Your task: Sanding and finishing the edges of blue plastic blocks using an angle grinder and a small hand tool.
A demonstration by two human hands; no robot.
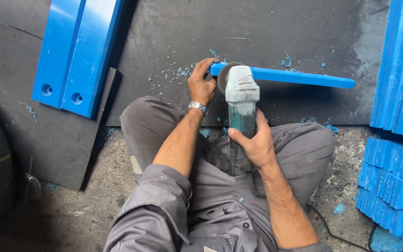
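A: Your left hand [202, 84] pinches the blue bar's [299, 77] end, flat on the mat [173, 28].

B: Right hand [253, 142] wraps the grinder [241, 100]; I reckon its disc could kick into your fingers.

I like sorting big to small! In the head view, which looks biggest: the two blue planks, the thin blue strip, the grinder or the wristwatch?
1. Two blue planks
2. Thin blue strip
3. Angle grinder, though nearer the camera, so unsure against the strip
4. Wristwatch
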